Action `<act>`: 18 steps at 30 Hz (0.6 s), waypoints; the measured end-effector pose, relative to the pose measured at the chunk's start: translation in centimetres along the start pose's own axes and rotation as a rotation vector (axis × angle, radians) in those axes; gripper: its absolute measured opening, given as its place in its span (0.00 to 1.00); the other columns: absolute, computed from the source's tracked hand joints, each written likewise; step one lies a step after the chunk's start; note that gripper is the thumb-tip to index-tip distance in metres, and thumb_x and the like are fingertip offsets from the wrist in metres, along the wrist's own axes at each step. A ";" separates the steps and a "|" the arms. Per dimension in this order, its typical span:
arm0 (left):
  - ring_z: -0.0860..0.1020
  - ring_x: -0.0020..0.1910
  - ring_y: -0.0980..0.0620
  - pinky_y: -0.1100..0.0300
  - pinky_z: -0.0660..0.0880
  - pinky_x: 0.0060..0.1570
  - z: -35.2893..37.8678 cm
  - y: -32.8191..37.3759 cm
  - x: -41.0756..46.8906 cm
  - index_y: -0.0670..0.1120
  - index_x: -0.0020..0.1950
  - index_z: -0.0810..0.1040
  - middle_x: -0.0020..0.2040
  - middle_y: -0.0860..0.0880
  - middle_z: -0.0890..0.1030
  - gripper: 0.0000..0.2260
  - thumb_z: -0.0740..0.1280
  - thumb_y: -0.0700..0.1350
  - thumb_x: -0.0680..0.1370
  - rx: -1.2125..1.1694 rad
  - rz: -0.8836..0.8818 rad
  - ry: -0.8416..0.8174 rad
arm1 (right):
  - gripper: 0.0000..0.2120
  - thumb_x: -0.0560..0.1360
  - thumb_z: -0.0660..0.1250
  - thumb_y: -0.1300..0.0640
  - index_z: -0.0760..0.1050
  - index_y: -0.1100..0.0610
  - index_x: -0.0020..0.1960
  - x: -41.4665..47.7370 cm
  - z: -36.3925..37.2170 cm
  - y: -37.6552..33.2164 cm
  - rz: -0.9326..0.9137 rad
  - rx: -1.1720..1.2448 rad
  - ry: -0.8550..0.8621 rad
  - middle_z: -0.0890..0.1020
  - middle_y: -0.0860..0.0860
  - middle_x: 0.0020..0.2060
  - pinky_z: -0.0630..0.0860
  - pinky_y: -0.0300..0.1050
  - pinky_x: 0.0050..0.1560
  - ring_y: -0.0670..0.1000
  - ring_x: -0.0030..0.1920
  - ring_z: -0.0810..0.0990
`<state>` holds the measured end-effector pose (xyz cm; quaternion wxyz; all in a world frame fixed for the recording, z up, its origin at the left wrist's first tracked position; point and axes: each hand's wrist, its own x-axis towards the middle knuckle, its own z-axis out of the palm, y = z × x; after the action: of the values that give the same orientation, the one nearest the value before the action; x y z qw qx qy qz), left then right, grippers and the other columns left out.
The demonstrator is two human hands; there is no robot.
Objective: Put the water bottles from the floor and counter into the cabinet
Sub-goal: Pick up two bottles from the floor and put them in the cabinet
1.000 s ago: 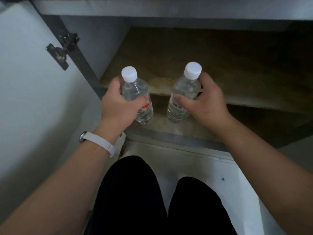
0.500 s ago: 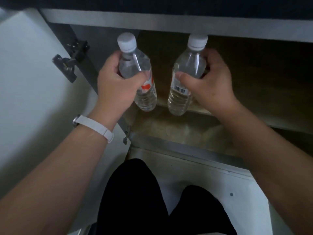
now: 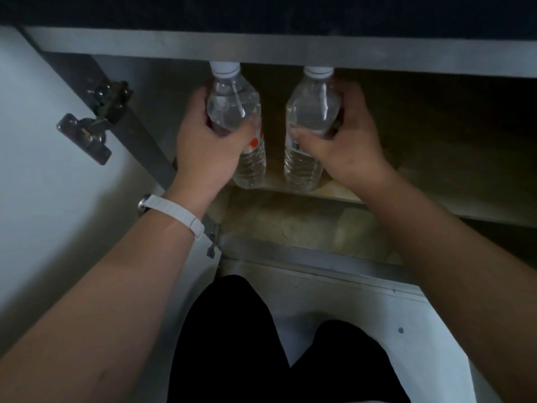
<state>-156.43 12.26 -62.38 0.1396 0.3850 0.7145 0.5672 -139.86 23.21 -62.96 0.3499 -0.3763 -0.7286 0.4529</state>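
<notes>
Two clear water bottles with white caps stand side by side at the front of the cabinet's middle shelf (image 3: 436,175). My left hand (image 3: 209,141) grips the left bottle (image 3: 232,106), which has a red-and-white label. My right hand (image 3: 345,141) grips the right bottle (image 3: 311,112), whose label shows a barcode. Both bottles are upright, and their caps are partly hidden behind the cabinet's top rail (image 3: 290,50). Their bases look level with the shelf's front edge; whether they touch it I cannot tell.
The white cabinet door (image 3: 43,170) hangs open at the left, with a metal hinge (image 3: 96,123) on it. Below the shelf lies the cabinet's bottom board (image 3: 290,225). My knees in black trousers (image 3: 232,344) are close to the cabinet base.
Both hands have carried the bottles up and forward, from in front of the cabinet onto the middle shelf. The caps have slid under the top rail.
</notes>
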 end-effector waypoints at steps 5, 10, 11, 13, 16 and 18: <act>0.79 0.60 0.62 0.53 0.77 0.62 0.1 -2.1 -0.5 0.54 0.70 0.72 0.61 0.59 0.80 0.30 0.79 0.52 0.70 0.047 -0.028 -0.015 | 0.39 0.69 0.78 0.53 0.60 0.47 0.73 -1.1 -0.3 2.2 0.083 -0.069 -0.099 0.71 0.33 0.48 0.69 0.21 0.36 0.27 0.43 0.71; 0.78 0.58 0.64 0.64 0.76 0.59 1.3 -4.3 -1.3 0.53 0.70 0.70 0.60 0.60 0.80 0.32 0.79 0.52 0.69 0.076 -0.093 -0.016 | 0.35 0.69 0.78 0.51 0.65 0.47 0.70 -1.7 0.4 4.2 0.105 -0.100 -0.107 0.74 0.34 0.51 0.67 0.23 0.45 0.26 0.46 0.71; 0.78 0.58 0.65 0.66 0.76 0.58 1.6 -4.6 -1.6 0.53 0.69 0.71 0.60 0.60 0.80 0.32 0.79 0.51 0.69 0.073 -0.087 0.007 | 0.34 0.68 0.78 0.50 0.66 0.47 0.69 -1.7 0.5 4.4 0.102 -0.101 -0.097 0.75 0.34 0.52 0.67 0.23 0.46 0.26 0.47 0.72; 0.77 0.55 0.70 0.74 0.73 0.54 1.9 -4.8 -1.9 0.55 0.66 0.71 0.56 0.63 0.79 0.29 0.79 0.51 0.69 0.098 -0.081 0.048 | 0.33 0.68 0.78 0.49 0.67 0.47 0.68 -1.6 0.8 4.8 0.095 -0.113 -0.078 0.75 0.34 0.51 0.67 0.23 0.46 0.26 0.46 0.72; 0.77 0.51 0.69 0.76 0.70 0.49 2.2 -5.0 -2.3 0.58 0.62 0.69 0.54 0.64 0.78 0.25 0.77 0.54 0.70 0.163 -0.060 0.092 | 0.30 0.68 0.78 0.49 0.67 0.45 0.64 -1.5 1.3 5.3 0.089 -0.115 -0.051 0.74 0.31 0.47 0.67 0.19 0.44 0.21 0.44 0.71; 0.77 0.54 0.63 0.75 0.70 0.49 2.4 -5.1 -2.1 0.57 0.62 0.69 0.55 0.61 0.78 0.24 0.77 0.54 0.71 0.188 -0.055 0.094 | 0.29 0.68 0.78 0.50 0.64 0.43 0.61 -1.3 1.7 5.5 0.087 -0.109 -0.029 0.73 0.31 0.46 0.68 0.20 0.44 0.21 0.44 0.71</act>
<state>-155.56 12.14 -68.34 0.0845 0.3495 0.7808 0.5110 -139.43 23.15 -68.88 0.2983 -0.4196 -0.7402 0.4325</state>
